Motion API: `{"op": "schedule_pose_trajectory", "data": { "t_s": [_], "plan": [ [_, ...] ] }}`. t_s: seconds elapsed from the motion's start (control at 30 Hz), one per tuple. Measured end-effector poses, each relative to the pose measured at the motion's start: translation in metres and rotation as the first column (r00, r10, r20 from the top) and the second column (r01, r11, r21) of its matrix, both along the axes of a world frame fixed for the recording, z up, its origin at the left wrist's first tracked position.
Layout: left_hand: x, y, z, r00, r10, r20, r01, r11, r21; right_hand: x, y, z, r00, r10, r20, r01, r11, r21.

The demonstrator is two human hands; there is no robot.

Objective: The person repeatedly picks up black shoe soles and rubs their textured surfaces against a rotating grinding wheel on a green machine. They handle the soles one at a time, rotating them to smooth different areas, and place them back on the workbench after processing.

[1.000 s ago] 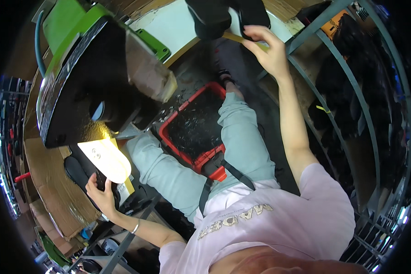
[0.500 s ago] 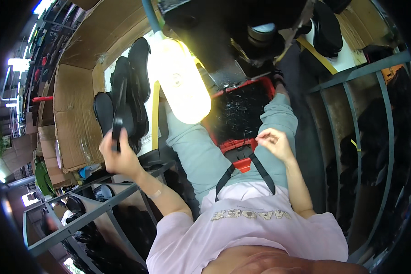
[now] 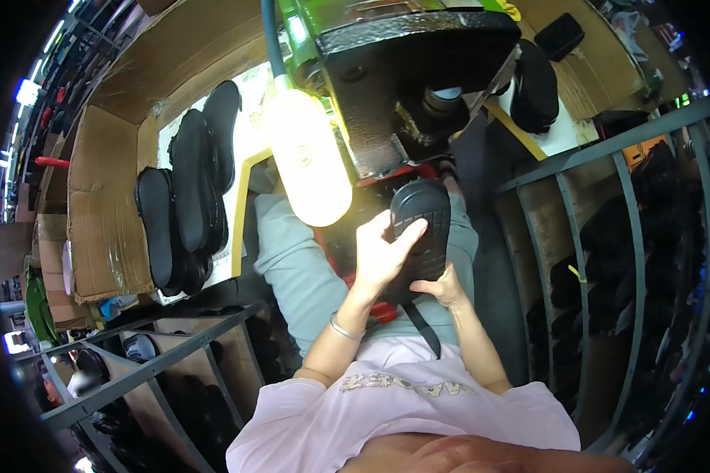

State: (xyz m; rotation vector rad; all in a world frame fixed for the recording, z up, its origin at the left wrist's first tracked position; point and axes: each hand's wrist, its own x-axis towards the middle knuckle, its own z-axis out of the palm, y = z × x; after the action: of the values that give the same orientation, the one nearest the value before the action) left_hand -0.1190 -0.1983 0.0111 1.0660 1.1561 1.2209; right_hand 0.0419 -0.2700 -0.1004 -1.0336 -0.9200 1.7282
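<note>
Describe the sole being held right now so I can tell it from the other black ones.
Start at the dark machine with the glowing lamp. Just below it, over the lap, both hands grip a black shoe sole. Unlike the soles stacked on the cardboard-lined bench to the left, it shows its grooved tread.

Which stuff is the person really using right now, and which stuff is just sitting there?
In use:
- black shoe sole, held over the lap
- left hand, flat on its treaded face
- right hand, gripping its lower end

Just sitting there:
- row of black soles on the left bench
- lit lamp
- dark machine
- metal rack
- red tray under the knees
</note>
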Motion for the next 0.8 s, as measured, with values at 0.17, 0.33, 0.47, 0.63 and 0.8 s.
{"op": "schedule_pose_trajectory", "data": {
  "t_s": [0.17, 0.33, 0.47, 0.63, 0.8],
  "plan": [
    [-0.001, 0.019, 0.003, 0.94, 0.283, -0.188, -0.258, 0.955, 0.147, 0.004, -0.005, -0.016, 0.996, 0.036, -0.083, -0.044, 0.995, -0.088],
    [-0.005, 0.008, 0.001, 0.955, 0.224, 0.192, -0.244, 0.966, 0.089, 0.038, -0.01, -0.001, 0.924, -0.266, -0.275, 0.249, 0.964, -0.098],
    [-0.015, 0.006, -0.001, 0.972, 0.19, 0.139, -0.207, 0.971, 0.121, 0.072, 0.033, 0.037, 0.858, -0.445, -0.258, 0.472, 0.88, 0.053],
    [-0.049, 0.02, 0.001, 0.975, 0.214, -0.055, -0.192, 0.945, 0.263, 0.092, 0.122, 0.092, 0.911, -0.384, -0.152, 0.412, 0.87, 0.27],
    [-0.101, 0.015, 0.004, 0.989, 0.149, 0.008, -0.148, 0.968, 0.203, 0.064, 0.165, 0.125, 0.985, -0.156, -0.072, 0.172, 0.911, 0.374]
  ]
}}
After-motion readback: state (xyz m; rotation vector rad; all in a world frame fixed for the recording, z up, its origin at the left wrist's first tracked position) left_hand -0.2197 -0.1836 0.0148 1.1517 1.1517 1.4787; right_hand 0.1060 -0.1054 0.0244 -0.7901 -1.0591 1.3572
